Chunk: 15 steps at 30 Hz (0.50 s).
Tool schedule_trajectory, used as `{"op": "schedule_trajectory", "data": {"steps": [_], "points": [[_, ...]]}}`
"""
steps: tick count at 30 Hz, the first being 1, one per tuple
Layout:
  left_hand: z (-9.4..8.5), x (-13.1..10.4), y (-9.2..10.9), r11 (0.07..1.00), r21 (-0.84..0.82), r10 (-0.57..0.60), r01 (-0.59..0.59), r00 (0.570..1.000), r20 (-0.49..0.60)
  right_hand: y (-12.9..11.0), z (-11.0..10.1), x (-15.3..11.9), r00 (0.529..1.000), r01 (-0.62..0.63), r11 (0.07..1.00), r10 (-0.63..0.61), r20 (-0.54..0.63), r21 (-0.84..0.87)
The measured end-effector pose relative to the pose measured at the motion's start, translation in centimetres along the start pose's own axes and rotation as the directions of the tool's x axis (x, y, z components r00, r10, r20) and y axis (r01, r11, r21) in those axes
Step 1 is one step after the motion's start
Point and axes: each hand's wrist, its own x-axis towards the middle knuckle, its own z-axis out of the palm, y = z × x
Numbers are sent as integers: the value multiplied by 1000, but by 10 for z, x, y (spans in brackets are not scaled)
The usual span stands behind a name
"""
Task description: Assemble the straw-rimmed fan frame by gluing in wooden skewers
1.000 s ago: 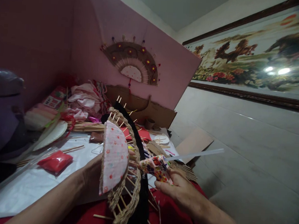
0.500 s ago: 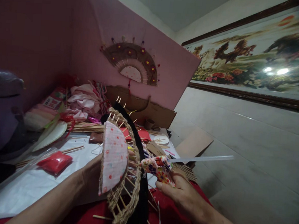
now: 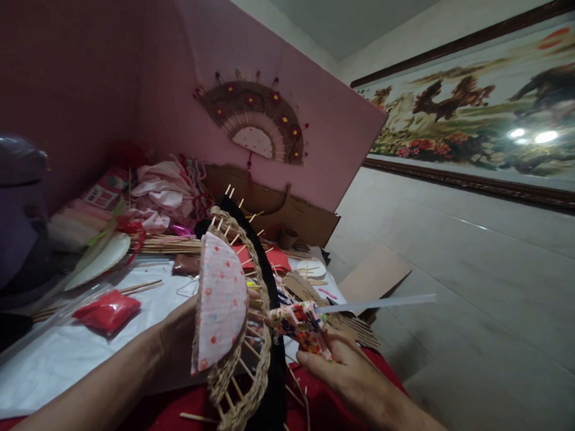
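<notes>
A fan-shaped craft, with a half-round white cloth piece dotted with red flowers (image 3: 221, 303), twine braids (image 3: 259, 371), thin sticks and a black outer band (image 3: 275, 385), is held upright before me. My left hand (image 3: 183, 330) grips it from behind; the cloth piece hides most of the fingers. My right hand (image 3: 331, 360) is wrapped round a glue gun covered in floral cloth (image 3: 304, 325). A translucent glue stick (image 3: 380, 304) juts from its back end. The gun's tip is at the braid's outer side; whether it touches is unclear.
Red packet (image 3: 108, 311), bundled sticks (image 3: 167, 244) and pink cloth (image 3: 164, 190) lie on the white-covered table (image 3: 60, 370). A finished fan (image 3: 255, 121) hangs on the pink board behind. Cardboard pieces (image 3: 353, 328) lie beyond my right hand. A framed horse picture (image 3: 472, 104) hangs at right.
My right hand has shifted slightly left with the glue gun, and the glue stick's far end has moved left. The fan in my left hand has hardly moved.
</notes>
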Motion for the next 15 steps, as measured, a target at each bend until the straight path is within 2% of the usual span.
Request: {"op": "schedule_trajectory", "data": {"steps": [6, 15], "points": [[4, -8, 5, 997, 42, -64, 62, 997, 41, 4, 0, 0, 1000, 19, 999, -18, 26, -41], [18, -12, 2, 994, 85, -68, 64, 997, 38, 7, 4, 1, 1000, -16, 1000, 15, 10, 17]]}}
